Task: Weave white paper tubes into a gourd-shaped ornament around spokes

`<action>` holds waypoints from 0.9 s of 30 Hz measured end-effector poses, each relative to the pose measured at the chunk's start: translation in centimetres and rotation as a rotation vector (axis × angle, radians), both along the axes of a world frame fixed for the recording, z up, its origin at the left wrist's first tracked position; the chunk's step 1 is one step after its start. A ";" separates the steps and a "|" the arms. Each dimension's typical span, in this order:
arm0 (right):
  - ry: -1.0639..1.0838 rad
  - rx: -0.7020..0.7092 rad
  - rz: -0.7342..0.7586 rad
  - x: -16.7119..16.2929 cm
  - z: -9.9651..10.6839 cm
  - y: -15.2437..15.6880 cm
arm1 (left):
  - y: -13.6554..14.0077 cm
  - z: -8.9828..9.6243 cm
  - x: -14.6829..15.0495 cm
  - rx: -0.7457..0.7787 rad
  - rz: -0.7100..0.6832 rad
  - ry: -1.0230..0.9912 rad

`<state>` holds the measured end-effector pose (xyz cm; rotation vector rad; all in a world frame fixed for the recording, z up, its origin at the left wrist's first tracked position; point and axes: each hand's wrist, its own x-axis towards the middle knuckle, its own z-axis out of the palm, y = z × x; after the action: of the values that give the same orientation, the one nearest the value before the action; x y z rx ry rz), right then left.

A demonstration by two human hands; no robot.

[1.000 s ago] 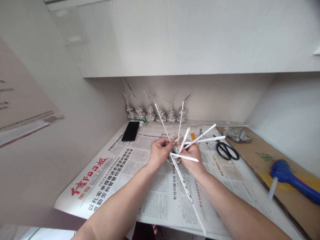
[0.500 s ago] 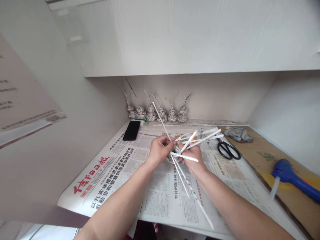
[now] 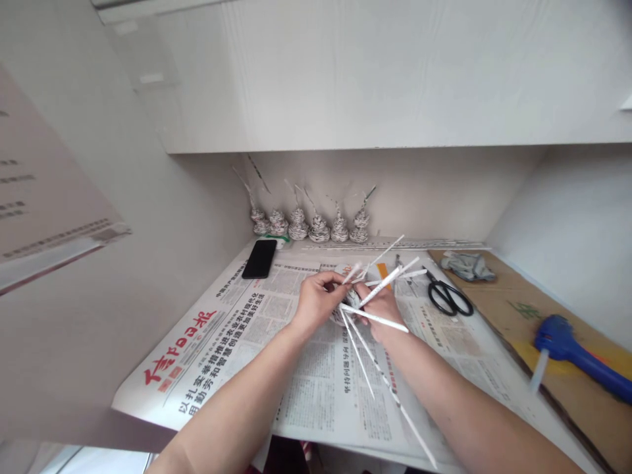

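Both hands are at a small piece woven from rolled newspaper [image 3: 351,299], above the newspaper sheet. My left hand [image 3: 320,297] pinches a white paper tube near its base, thumb against fingers. From the right side, my right hand [image 3: 380,306] is closed around the woven piece, its fingertips partly hidden behind it. Several loose paper tubes fan out of the piece: one thick white tube [image 3: 382,320] points right, and a long speckled tube [image 3: 390,388] hangs toward the table's front edge.
Several gourd-shaped woven paper pieces [image 3: 318,228] line the back wall. A black phone [image 3: 259,259] lies on the newspaper [image 3: 237,349] at left. To the right are black-handled scissors [image 3: 450,298], a crumpled cloth [image 3: 467,266], cardboard [image 3: 523,309] and a blue glue gun [image 3: 567,345]. A cabinet overhangs the back.
The tube at my left fingers, earlier slanting far up and left, now points up and right. The other tubes have swung slightly with the piece; both hands stay nearly in place.
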<state>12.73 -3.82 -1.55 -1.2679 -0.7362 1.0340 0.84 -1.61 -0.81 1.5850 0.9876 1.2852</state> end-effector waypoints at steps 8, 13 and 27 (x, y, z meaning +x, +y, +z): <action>0.138 -0.081 0.082 0.4 0.8 -0.1 | 0.0 1.1 -1.1 -0.008 -0.106 0.075; 0.288 -0.126 0.161 0.6 1.2 -0.4 | -0.1 1.8 -1.5 -0.001 -0.058 0.113; 0.243 -0.075 0.167 -0.1 1.4 -1.3 | 0.1 2.8 -2.6 -0.030 -0.122 0.212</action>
<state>12.67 -5.14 -0.12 -1.1330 -0.6281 1.3364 -1.81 -1.53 1.96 1.7567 1.0173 1.0306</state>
